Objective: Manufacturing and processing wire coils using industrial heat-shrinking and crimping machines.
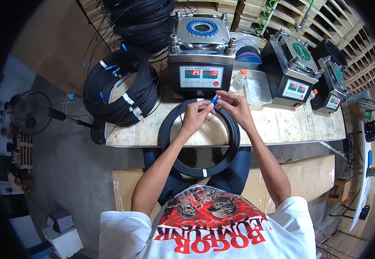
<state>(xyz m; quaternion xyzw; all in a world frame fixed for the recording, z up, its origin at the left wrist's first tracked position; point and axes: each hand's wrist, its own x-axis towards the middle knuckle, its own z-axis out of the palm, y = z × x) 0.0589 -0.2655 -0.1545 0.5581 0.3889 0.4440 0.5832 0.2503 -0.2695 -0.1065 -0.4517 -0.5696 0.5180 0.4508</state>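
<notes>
Both my hands meet over a coil of black cable (236, 140) that hangs past the table's front edge above my lap. A small blue fibre-optic connector (215, 100) sits between them. My left hand (197, 114) pinches it from the left with thumb and forefinger. From the right, my right hand (235, 108) closes its fingertips at the connector's upper end, where a small reddish spot shows; I cannot make out what that is. White tape bands bind the coil. Just behind my hands stands a polishing machine (201, 76) with a ring of blue connectors on its top plate.
Cable coils with blue connector ends (125, 93) lie on the wooden table (278, 128) at left, with a taller stack (142, 21) behind. A clear bottle with an orange cap (239, 80), a plastic tub (256, 88) and two more polishing machines (298, 71) stand right.
</notes>
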